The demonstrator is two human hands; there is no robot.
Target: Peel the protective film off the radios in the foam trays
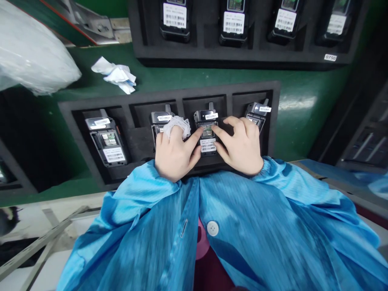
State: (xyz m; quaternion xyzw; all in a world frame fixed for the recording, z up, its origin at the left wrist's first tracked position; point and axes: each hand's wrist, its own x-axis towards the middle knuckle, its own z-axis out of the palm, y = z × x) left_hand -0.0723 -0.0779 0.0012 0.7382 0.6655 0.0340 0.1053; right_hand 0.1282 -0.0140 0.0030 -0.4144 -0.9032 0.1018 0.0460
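Observation:
A black foam tray [75, 109] on the green bench holds several black handheld devices with white barcode labels, backs open. My left hand [174, 151] holds a crumpled white cloth [178, 123] under its fingers, and its index finger reaches to the third device [207, 133]. My right hand [241, 145] rests on the same device, index fingertip pressing on its open back near the label, other fingers curled. The second device [160, 121] is partly hidden by my left hand. Both sleeves are blue.
A second foam tray [242, 56] with several labelled devices stands farther back. A crumpled white wipe [117, 74] lies on the green bench [297, 105] at back left, beside a clear plastic bag [30, 52]. Dark racks stand at right.

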